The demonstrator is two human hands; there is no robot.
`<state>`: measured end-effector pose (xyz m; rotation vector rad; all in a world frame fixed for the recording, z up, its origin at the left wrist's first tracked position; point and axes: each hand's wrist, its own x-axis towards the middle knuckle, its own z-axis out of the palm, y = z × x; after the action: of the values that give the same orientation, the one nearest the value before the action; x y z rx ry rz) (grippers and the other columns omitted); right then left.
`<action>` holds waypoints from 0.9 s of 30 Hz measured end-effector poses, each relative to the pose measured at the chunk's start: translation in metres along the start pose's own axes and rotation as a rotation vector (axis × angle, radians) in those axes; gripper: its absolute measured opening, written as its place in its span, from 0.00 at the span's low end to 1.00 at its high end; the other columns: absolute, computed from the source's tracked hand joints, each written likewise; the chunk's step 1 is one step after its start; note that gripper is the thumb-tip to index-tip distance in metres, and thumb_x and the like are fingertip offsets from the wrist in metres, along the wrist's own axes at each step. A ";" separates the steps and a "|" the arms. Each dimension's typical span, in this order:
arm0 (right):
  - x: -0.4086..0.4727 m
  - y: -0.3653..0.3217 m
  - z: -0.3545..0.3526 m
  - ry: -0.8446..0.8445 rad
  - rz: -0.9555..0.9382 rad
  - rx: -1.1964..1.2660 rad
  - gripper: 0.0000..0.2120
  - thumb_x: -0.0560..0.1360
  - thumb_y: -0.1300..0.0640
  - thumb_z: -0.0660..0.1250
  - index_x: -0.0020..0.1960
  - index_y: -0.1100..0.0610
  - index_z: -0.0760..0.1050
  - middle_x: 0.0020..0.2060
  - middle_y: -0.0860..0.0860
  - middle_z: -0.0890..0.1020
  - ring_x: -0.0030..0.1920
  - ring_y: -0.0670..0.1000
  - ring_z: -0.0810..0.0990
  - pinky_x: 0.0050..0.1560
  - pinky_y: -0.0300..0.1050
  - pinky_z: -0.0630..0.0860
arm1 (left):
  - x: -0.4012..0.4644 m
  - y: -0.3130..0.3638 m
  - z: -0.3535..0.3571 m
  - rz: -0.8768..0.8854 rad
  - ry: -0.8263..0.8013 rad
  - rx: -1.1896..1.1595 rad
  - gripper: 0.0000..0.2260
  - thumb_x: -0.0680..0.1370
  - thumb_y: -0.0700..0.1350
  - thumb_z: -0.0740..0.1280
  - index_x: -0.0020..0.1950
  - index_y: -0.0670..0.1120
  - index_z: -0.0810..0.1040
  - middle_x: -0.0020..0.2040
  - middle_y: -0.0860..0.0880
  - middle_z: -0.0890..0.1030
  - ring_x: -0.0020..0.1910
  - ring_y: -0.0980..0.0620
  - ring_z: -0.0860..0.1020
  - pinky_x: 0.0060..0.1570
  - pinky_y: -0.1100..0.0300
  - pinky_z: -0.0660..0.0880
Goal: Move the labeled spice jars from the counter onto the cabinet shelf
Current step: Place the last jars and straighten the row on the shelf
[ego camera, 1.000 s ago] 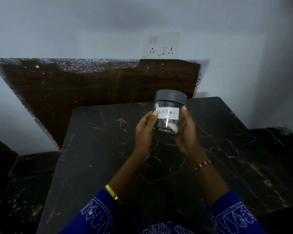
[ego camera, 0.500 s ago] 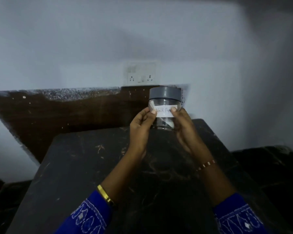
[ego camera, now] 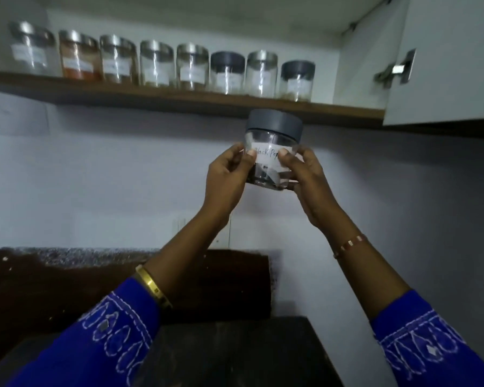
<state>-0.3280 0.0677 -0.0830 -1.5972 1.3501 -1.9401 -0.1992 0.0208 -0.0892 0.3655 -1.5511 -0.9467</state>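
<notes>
Jar (ego camera: 273, 152) has risen off the table, both hands (ego camera: 227, 177) (ego camera: 308, 174) gripping it; next, lift over shelf (ego camera: 179, 100) edge, right end.

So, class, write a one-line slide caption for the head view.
Both hands, left and right, hold the black pepper jar just below the shelf of jars.

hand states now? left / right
Left hand: closed, holding the black pepper jar.
Right hand: closed on the same jar.
</notes>
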 end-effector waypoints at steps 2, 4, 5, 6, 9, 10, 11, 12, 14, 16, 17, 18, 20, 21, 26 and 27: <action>0.021 -0.016 -0.014 0.001 -0.069 0.013 0.27 0.74 0.53 0.67 0.69 0.57 0.62 0.56 0.52 0.78 0.53 0.51 0.80 0.52 0.44 0.79 | 0.022 0.017 0.013 0.083 -0.033 0.038 0.18 0.79 0.44 0.61 0.68 0.40 0.70 0.61 0.43 0.79 0.57 0.50 0.79 0.46 0.72 0.77; 0.042 -0.033 -0.027 -0.003 -0.130 0.031 0.30 0.72 0.53 0.70 0.69 0.57 0.62 0.60 0.53 0.77 0.56 0.52 0.80 0.52 0.46 0.79 | 0.044 0.034 0.026 0.144 -0.053 0.072 0.18 0.79 0.44 0.62 0.67 0.41 0.70 0.60 0.45 0.79 0.57 0.51 0.78 0.46 0.73 0.76; 0.052 -0.041 -0.034 0.004 -0.150 0.042 0.30 0.71 0.52 0.71 0.68 0.57 0.63 0.60 0.54 0.78 0.56 0.53 0.80 0.53 0.47 0.79 | 0.055 0.042 0.033 0.165 -0.062 0.083 0.17 0.78 0.44 0.63 0.66 0.41 0.71 0.58 0.45 0.79 0.55 0.51 0.78 0.46 0.72 0.76; 0.062 -0.049 -0.041 0.012 -0.163 0.043 0.30 0.71 0.52 0.71 0.68 0.57 0.64 0.59 0.55 0.78 0.56 0.53 0.80 0.54 0.48 0.79 | 0.067 0.049 0.041 0.182 -0.068 0.094 0.16 0.78 0.45 0.63 0.65 0.41 0.73 0.56 0.46 0.80 0.54 0.51 0.79 0.47 0.69 0.77; 0.091 -0.066 -0.062 0.046 -0.200 0.012 0.27 0.71 0.53 0.71 0.67 0.57 0.66 0.58 0.56 0.79 0.54 0.52 0.81 0.54 0.46 0.79 | 0.103 0.062 0.067 0.229 -0.058 0.169 0.18 0.76 0.49 0.65 0.63 0.43 0.75 0.55 0.45 0.82 0.53 0.47 0.80 0.54 0.54 0.77; 0.101 -0.070 -0.070 0.071 -0.213 -0.007 0.26 0.72 0.54 0.71 0.67 0.57 0.66 0.57 0.55 0.79 0.52 0.50 0.81 0.51 0.41 0.79 | 0.115 0.065 0.076 0.230 -0.051 0.199 0.20 0.75 0.50 0.65 0.64 0.43 0.75 0.57 0.44 0.81 0.55 0.46 0.80 0.58 0.51 0.76; 0.109 -0.074 -0.077 0.099 -0.229 -0.032 0.26 0.72 0.55 0.70 0.67 0.58 0.66 0.56 0.53 0.79 0.50 0.48 0.81 0.46 0.36 0.79 | 0.126 0.067 0.085 0.227 -0.052 0.220 0.20 0.75 0.49 0.65 0.65 0.43 0.74 0.58 0.43 0.80 0.57 0.46 0.79 0.60 0.50 0.75; 0.118 -0.077 -0.083 0.121 -0.245 -0.067 0.26 0.73 0.56 0.70 0.67 0.58 0.66 0.54 0.52 0.79 0.47 0.45 0.80 0.41 0.31 0.78 | 0.136 0.068 0.093 0.225 -0.061 0.235 0.19 0.76 0.48 0.65 0.66 0.42 0.73 0.59 0.43 0.80 0.58 0.46 0.78 0.61 0.51 0.74; 0.132 -0.079 -0.096 0.140 -0.249 -0.124 0.27 0.73 0.57 0.69 0.68 0.58 0.63 0.52 0.51 0.78 0.45 0.45 0.79 0.37 0.27 0.76 | 0.153 0.066 0.109 0.222 -0.092 0.257 0.20 0.77 0.44 0.65 0.67 0.40 0.70 0.60 0.41 0.79 0.59 0.46 0.78 0.59 0.56 0.74; 0.147 -0.073 -0.107 0.162 -0.228 -0.165 0.29 0.73 0.58 0.69 0.70 0.59 0.60 0.52 0.53 0.77 0.48 0.49 0.79 0.39 0.30 0.77 | 0.166 0.060 0.122 0.225 -0.098 0.301 0.20 0.76 0.42 0.67 0.67 0.41 0.69 0.61 0.42 0.78 0.59 0.47 0.77 0.53 0.61 0.73; 0.154 -0.069 -0.111 0.183 -0.216 -0.193 0.30 0.73 0.58 0.70 0.70 0.60 0.59 0.52 0.54 0.77 0.49 0.50 0.79 0.41 0.31 0.77 | 0.171 0.055 0.126 0.233 -0.100 0.338 0.21 0.75 0.40 0.67 0.67 0.41 0.69 0.60 0.42 0.78 0.59 0.47 0.77 0.50 0.63 0.73; 0.161 -0.064 -0.116 0.201 -0.202 -0.226 0.30 0.73 0.58 0.70 0.69 0.60 0.59 0.53 0.55 0.77 0.49 0.51 0.78 0.41 0.33 0.76 | 0.176 0.050 0.131 0.241 -0.108 0.373 0.21 0.75 0.39 0.67 0.68 0.42 0.69 0.59 0.43 0.79 0.58 0.48 0.77 0.46 0.65 0.72; 0.171 -0.055 -0.122 0.224 -0.176 -0.253 0.29 0.73 0.58 0.70 0.67 0.61 0.59 0.54 0.56 0.76 0.49 0.51 0.77 0.37 0.31 0.75 | 0.180 0.039 0.140 0.269 -0.116 0.441 0.23 0.75 0.36 0.66 0.69 0.43 0.67 0.59 0.43 0.79 0.57 0.49 0.78 0.43 0.68 0.72; 0.176 -0.050 -0.124 0.241 -0.162 -0.251 0.28 0.73 0.57 0.70 0.67 0.61 0.60 0.54 0.56 0.76 0.49 0.51 0.77 0.36 0.30 0.74 | 0.181 0.034 0.146 0.297 -0.116 0.462 0.24 0.75 0.35 0.66 0.70 0.44 0.66 0.60 0.43 0.79 0.57 0.48 0.77 0.45 0.67 0.71; 0.199 -0.030 -0.136 0.310 -0.159 -0.401 0.25 0.76 0.52 0.65 0.68 0.61 0.62 0.60 0.59 0.76 0.55 0.55 0.77 0.50 0.42 0.71 | 0.200 0.015 0.168 0.301 -0.221 0.530 0.27 0.77 0.35 0.62 0.74 0.45 0.60 0.65 0.41 0.75 0.64 0.47 0.73 0.53 0.66 0.66; 0.203 -0.027 -0.138 0.312 -0.157 -0.450 0.25 0.76 0.51 0.64 0.68 0.62 0.62 0.61 0.59 0.76 0.57 0.57 0.76 0.51 0.42 0.70 | 0.207 0.013 0.170 0.275 -0.258 0.555 0.27 0.77 0.35 0.62 0.75 0.46 0.58 0.66 0.41 0.74 0.65 0.47 0.72 0.54 0.65 0.66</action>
<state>-0.5109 0.0018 0.0700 -1.6789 1.9536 -2.1576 -0.4015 -0.0562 0.0691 0.4131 -2.0369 -0.3449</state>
